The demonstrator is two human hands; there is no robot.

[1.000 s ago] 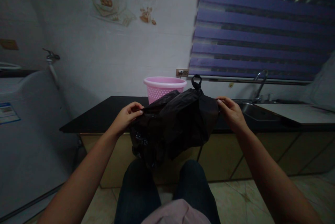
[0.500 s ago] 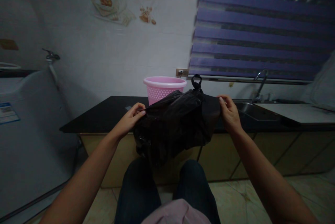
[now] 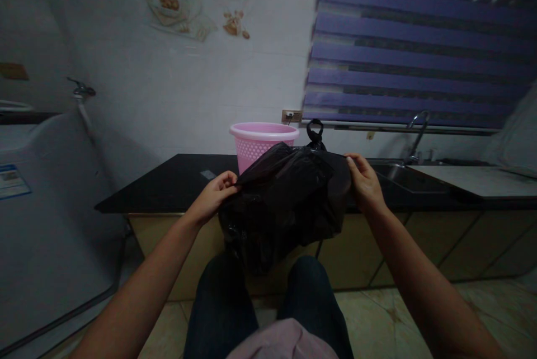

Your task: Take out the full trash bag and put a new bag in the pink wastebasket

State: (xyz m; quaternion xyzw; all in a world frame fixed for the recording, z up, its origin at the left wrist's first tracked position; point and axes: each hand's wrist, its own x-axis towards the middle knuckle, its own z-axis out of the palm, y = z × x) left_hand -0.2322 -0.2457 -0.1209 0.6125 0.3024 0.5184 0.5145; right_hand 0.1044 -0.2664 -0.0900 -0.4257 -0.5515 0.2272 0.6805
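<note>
A black plastic bag (image 3: 285,202) is stretched between my two hands, hanging over the front edge of the counter. My left hand (image 3: 218,194) pinches its left edge between thumb and fingers. On the other side my right hand (image 3: 364,183) grips the bag's right edge. Behind the bag stands a pink perforated basket (image 3: 255,149), its lower part covered from view. A knotted black loop (image 3: 315,132) sticks up just behind the bag's top edge; what it belongs to is partly hidden.
The black countertop (image 3: 168,180) carries a small clear flat piece (image 3: 207,174) left of the basket. A sink (image 3: 411,177) with a tall faucet (image 3: 417,135) lies to the right. A washing machine (image 3: 54,225) stands at the left, and cabinets run below the counter.
Both hands have come slightly closer together, the left moving right and a little down, the right moving left. The bag sags a bit lower and its top edge has shifted.
</note>
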